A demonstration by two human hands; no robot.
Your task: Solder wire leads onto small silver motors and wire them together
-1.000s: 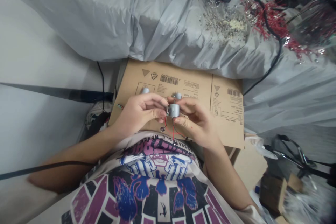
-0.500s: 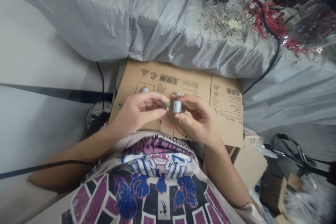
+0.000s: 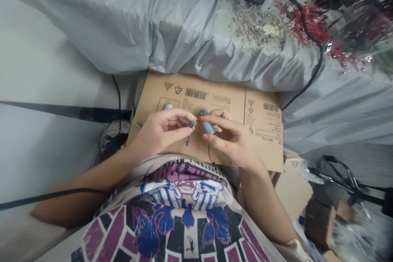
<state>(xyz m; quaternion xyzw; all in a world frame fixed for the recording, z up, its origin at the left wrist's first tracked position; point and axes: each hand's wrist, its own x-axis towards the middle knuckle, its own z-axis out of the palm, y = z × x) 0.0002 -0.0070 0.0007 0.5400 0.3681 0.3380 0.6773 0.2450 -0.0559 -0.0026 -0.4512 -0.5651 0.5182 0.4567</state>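
**Both hands closed on a small wired motor, held over cardboard.**

On my feed the right hand (image 3: pixel 229 141) is clenched around a small grey DC motor (image 3: pixel 208 127), partly hiding it, while the left hand (image 3: pixel 161 129) pinches a small metal-tipped piece (image 3: pixel 193 124) just beside the motor's end; I can't tell whether the two are joined. A red wire (image 3: pixel 199 148) and a black wire (image 3: pixel 209 152) trail down below the hands. So far I see wires at this motor only. Another motor (image 3: pixel 168 106) lies on the flattened cardboard (image 3: pixel 264 118) near the left hand, with no wire I can make out. Farther out, grey plastic sheeting (image 3: pixel 123 28) carries a heap of small metal parts (image 3: pixel 258 28) and red wire scraps (image 3: pixel 302 28).
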